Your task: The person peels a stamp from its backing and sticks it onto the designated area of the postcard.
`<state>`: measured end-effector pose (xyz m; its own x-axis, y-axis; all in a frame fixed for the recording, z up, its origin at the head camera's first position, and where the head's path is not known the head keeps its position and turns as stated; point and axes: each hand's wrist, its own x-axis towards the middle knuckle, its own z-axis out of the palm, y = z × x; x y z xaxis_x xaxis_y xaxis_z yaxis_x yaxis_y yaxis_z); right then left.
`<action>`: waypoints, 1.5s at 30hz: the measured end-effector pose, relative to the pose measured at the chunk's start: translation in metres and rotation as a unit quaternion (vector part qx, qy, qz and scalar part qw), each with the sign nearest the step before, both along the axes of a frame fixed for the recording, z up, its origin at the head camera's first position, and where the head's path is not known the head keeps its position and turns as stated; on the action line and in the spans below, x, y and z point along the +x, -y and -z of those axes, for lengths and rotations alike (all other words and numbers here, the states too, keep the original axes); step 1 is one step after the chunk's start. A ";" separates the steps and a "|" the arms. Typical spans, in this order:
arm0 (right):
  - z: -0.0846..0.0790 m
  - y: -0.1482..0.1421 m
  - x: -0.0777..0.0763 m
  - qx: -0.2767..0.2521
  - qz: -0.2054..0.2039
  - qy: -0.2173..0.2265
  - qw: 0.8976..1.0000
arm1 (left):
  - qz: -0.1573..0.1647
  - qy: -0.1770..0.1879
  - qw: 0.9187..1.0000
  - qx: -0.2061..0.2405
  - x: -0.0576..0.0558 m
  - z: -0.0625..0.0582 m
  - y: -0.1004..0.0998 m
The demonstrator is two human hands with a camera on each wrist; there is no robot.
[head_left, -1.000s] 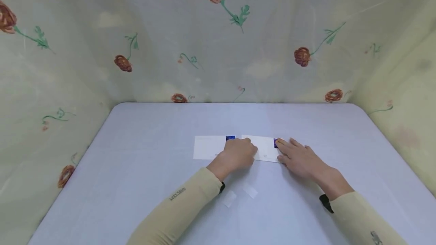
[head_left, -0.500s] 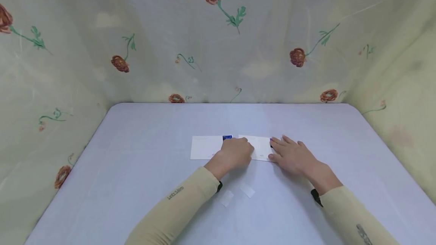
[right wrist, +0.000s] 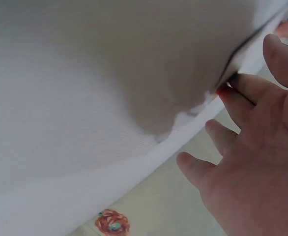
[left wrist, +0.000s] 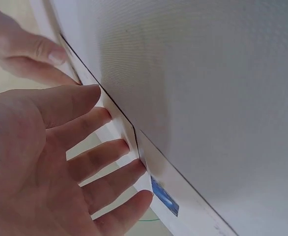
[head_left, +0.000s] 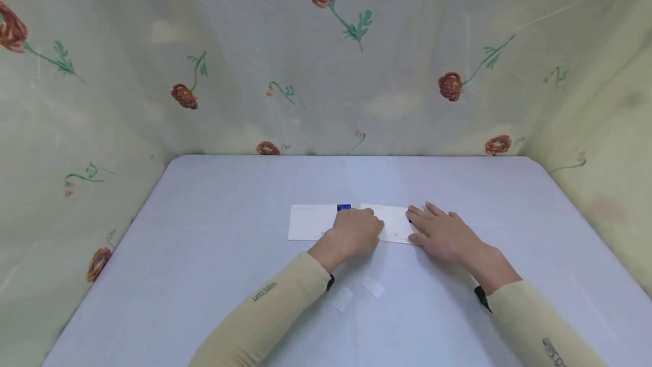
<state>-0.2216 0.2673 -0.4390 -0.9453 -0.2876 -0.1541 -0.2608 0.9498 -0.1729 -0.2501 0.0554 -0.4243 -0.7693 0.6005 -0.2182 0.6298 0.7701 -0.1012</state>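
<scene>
Two white envelopes lie side by side near the middle of the table. The left envelope bears a blue stamp at its upper right corner. My left hand touches the left end of the right envelope with its fingertips, and partly covers the other envelope. In the left wrist view its fingers are lightly bent and spread. My right hand presses its fingertips on the right envelope's upper right corner. Only a dark sliver shows beneath them. The right wrist view has its fingers extended.
Two small whitish, translucent pieces of paper lie on the white table, nearer to me than the envelopes. A flowered curtain surrounds the table at the back and sides.
My right fingertips have shifted slightly left over the dark blue patch on the right envelope, now covering nearly all of it. The left hand stays in place on the envelope.
</scene>
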 end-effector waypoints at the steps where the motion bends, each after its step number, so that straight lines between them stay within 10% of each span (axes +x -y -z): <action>1: 0.001 0.000 0.000 0.007 -0.004 -0.009 1.000 | 0.000 -0.002 1.000 -0.002 0.000 -0.001 0.001; 10: 0.002 0.006 0.004 0.056 -0.037 -0.063 0.996 | 0.007 -0.004 1.000 0.017 0.001 -0.003 0.001; 45: -0.001 -0.005 0.003 -0.006 0.007 0.018 1.000 | 0.000 0.001 1.000 0.025 0.001 0.001 0.002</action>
<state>-0.2188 0.2727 -0.4379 -0.9433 -0.2760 -0.1844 -0.2406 0.9513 -0.1927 -0.2491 0.0534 -0.4258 -0.7683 0.6115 -0.1893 0.6307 0.7737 -0.0605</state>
